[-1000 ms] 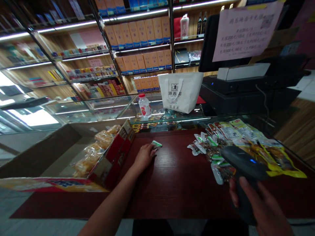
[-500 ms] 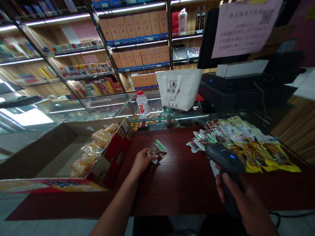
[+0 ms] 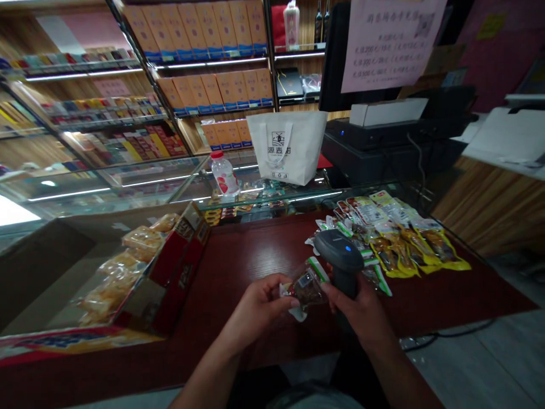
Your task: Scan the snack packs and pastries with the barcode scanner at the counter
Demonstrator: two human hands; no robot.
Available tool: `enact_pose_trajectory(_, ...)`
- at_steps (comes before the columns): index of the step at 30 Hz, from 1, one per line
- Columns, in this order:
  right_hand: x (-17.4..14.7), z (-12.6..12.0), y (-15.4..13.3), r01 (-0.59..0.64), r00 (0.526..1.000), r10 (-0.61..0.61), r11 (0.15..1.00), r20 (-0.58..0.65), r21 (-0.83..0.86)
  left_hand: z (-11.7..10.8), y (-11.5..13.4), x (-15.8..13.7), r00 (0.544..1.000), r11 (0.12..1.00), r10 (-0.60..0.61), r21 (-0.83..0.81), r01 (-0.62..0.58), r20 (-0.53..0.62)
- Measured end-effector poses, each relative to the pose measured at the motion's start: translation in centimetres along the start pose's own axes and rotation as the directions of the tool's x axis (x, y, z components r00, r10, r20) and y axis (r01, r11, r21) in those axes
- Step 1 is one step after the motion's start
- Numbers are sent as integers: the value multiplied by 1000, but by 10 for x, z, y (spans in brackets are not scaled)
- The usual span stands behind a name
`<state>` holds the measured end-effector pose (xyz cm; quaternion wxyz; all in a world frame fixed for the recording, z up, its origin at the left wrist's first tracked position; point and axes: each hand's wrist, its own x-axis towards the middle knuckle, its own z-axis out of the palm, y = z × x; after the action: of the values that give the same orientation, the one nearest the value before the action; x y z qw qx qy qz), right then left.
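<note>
The left hand [image 3: 258,301] is pinching a small clear snack packet [image 3: 307,284] above the dark red table [image 3: 255,255], tilting it toward the black barcode scanner [image 3: 340,258] so its label faces the head, while the right hand [image 3: 361,309] is wrapping its fingers closed around the scanner's handle.

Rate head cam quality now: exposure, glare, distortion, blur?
Head view: dim foreground, dark red wooden counter underexposed; white shelf light strips blown out, reflecting on the glass display case; wide-angle bending slants the shelves; small clear snack packet between both hands slightly soft.
</note>
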<state>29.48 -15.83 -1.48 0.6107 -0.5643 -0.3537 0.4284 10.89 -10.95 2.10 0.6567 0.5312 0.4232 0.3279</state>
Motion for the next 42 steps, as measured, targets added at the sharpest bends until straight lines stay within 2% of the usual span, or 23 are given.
enact_pose_trajectory(2,-2,1,1,-3,1000,4,1000,-31,14,4,-4,0,998,987,-34,-156,26,-53)
enact_pose_trajectory(5,-2,0,4,-13,996,18,999,-91,47,10,-12,0,989,919,-119,-387,78,-84)
enact_pose_trajectory(9,1,-4,11,20,994,-10,996,-108,92,21,-18,-1,975,867,-166,-494,73,-148)
enact_pose_trajectory(14,1,-3,14,37,994,-24,993,-110,116,31,-20,-2,969,902,-132,-430,30,-208)
enact_pose_trajectory(18,-1,-3,8,13,995,0,991,-97,132,24,-20,3,959,936,-55,-348,-48,-279)
enact_pose_trajectory(22,-6,-12,0,-4,999,9,994,-45,113,6,-18,15,898,954,83,-226,-196,-432)
enact_pose_trajectory(26,-19,-23,-8,-8,994,-1,997,107,81,-9,-17,25,836,955,177,-114,-273,-519)
enact_pose_trajectory(31,-33,-22,-12,-64,960,53,997,276,30,-15,-16,33,794,951,239,-29,-307,-559)
enact_pose_trajectory(42,-35,-19,-13,-62,934,61,998,352,-6,-13,-15,37,777,953,276,55,-298,-565)
